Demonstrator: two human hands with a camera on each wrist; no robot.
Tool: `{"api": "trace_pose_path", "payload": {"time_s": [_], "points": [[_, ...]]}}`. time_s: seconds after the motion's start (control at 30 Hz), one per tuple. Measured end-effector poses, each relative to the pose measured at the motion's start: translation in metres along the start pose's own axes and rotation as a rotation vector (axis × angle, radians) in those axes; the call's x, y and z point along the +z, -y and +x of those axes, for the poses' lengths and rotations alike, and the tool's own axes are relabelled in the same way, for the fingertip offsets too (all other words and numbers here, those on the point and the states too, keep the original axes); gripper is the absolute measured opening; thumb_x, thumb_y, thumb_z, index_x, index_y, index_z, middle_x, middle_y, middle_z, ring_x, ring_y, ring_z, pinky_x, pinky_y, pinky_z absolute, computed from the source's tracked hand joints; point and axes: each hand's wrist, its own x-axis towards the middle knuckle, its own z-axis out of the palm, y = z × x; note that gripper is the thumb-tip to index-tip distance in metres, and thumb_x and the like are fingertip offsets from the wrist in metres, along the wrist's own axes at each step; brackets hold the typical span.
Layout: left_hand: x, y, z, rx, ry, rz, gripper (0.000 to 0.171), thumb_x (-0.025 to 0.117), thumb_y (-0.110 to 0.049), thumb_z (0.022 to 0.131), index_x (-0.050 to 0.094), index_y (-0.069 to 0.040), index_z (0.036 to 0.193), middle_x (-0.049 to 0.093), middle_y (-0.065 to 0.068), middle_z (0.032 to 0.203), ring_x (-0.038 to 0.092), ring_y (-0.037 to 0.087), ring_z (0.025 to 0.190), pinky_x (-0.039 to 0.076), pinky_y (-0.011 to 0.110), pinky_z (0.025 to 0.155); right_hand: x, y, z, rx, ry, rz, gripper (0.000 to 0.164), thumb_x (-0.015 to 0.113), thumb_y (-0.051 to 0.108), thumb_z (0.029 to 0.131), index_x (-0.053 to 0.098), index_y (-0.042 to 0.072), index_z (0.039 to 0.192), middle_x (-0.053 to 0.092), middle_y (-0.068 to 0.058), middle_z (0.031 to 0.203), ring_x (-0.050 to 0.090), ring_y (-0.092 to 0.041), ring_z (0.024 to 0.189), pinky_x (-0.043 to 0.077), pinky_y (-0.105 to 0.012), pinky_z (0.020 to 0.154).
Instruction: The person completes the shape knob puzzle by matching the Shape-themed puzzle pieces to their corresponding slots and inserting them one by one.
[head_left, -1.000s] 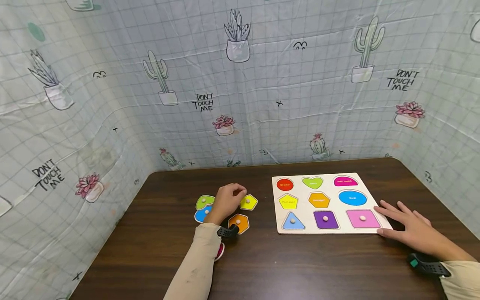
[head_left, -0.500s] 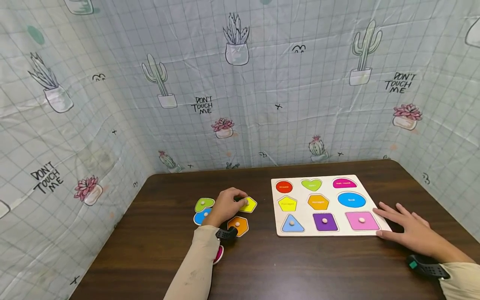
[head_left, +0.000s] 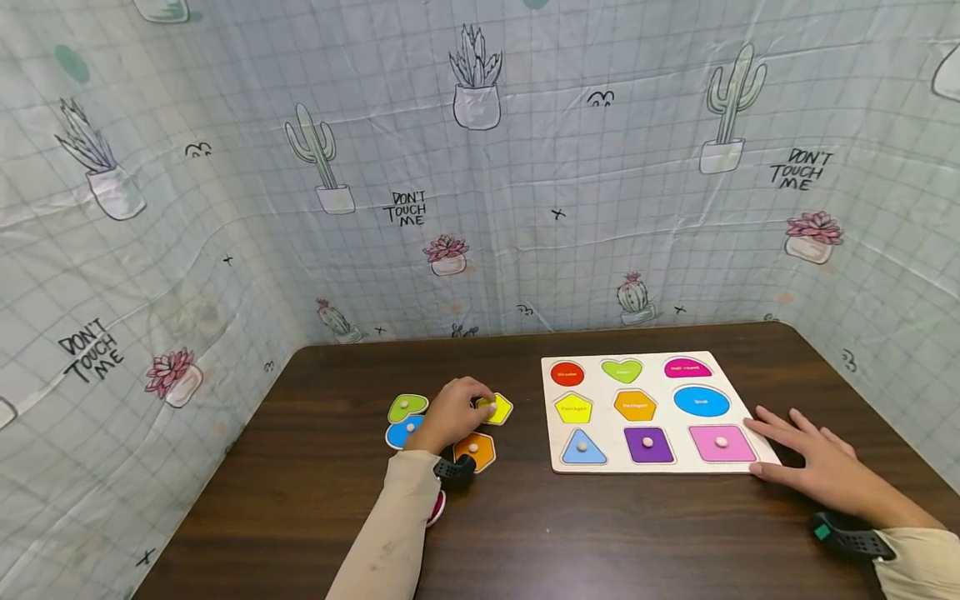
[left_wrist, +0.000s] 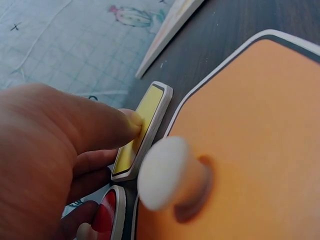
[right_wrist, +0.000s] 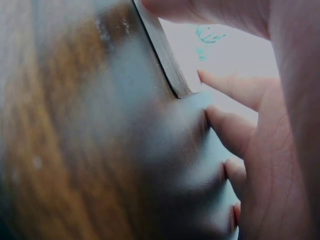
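Observation:
My left hand [head_left: 448, 414] pinches the knob of a yellow pentagon puzzle piece [head_left: 502, 408] on the table. In the left wrist view, the thumb lies against the yellow face, and the piece is seen nearly edge-on. An orange hexagon piece [head_left: 480, 452] with a pale knob lies just below that hand. My right hand [head_left: 821, 462] has its fingers spread, with thumb and index at the right edge of the white puzzle board [head_left: 615, 433]. On the board, the pentagon recess [head_left: 573, 408] shows a printed label.
Left of the hand lie a green piece [head_left: 407, 406] and a blue piece [head_left: 403, 431]. A magenta piece [head_left: 438, 507] is partly under the left sleeve. A red piece [left_wrist: 107, 210] appears in the left wrist view. The board's front row carries knobbed triangle [head_left: 585, 454], purple [head_left: 649, 454] and pink [head_left: 722, 452] pieces.
The left hand's fingertips have come down onto the yellow pentagon's knob and closed on it. The right hand stays at the board's edge. The head view has shifted slightly.

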Motion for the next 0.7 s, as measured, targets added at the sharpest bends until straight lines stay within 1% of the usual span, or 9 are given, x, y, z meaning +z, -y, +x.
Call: {"api": "trace_pose_path", "payload": {"time_s": [0.17,0.4,0.53,0.7], "points": [[0.0008,-0.0015,0.0018,0.012,-0.001,0.013,0.016,0.07,-0.021,0.094,0.077,-0.013,0.105,0.066,0.005,0.116,0.056,0.025,0.107,0.049,0.043,0.092,-0.001,-0.0002,-0.0012,0.01,-0.001,-0.005,0.072,0.069,0.04,0.092,0.042,0.011,0.153,0.032,-0.029,0.155,0.01,-0.062,0.141,0.001,-0.079,0.102],[-0.0007,-0.004,0.0013,0.025,-0.009,0.017,0.016,0.069,-0.02,0.095,0.077,-0.011,0.106,0.065,0.005,0.115,0.056,0.026,0.108,0.048,0.043,0.092,-0.0037,-0.0002,0.0011,0.01,0.007,-0.017,0.073,0.068,0.041,0.092,0.041,0.01,0.153,0.03,-0.028,0.156,0.01,-0.062,0.141,0.004,-0.08,0.101],[-0.0003,-0.0049,0.0008,0.02,-0.016,0.03,0.016,0.069,-0.02,0.096,0.077,-0.011,0.106,0.065,0.005,0.116,0.056,0.026,0.108,0.048,0.043,0.093,-0.0024,-0.0016,0.0017,0.007,0.008,-0.015,0.073,0.068,0.041,0.092,0.04,0.01,0.153,0.029,-0.028,0.157,0.009,-0.062,0.141,0.003,-0.08,0.101],[-0.0001,-0.0059,-0.0012,0.002,-0.008,0.028,0.017,0.068,-0.021,0.096,0.076,-0.011,0.108,0.064,0.007,0.119,0.056,0.028,0.111,0.048,0.045,0.096,0.0001,-0.0032,0.0008,0.005,0.006,-0.016,0.074,0.068,0.04,0.092,0.04,0.011,0.154,0.031,-0.029,0.156,0.009,-0.062,0.141,0.001,-0.079,0.102]]}}
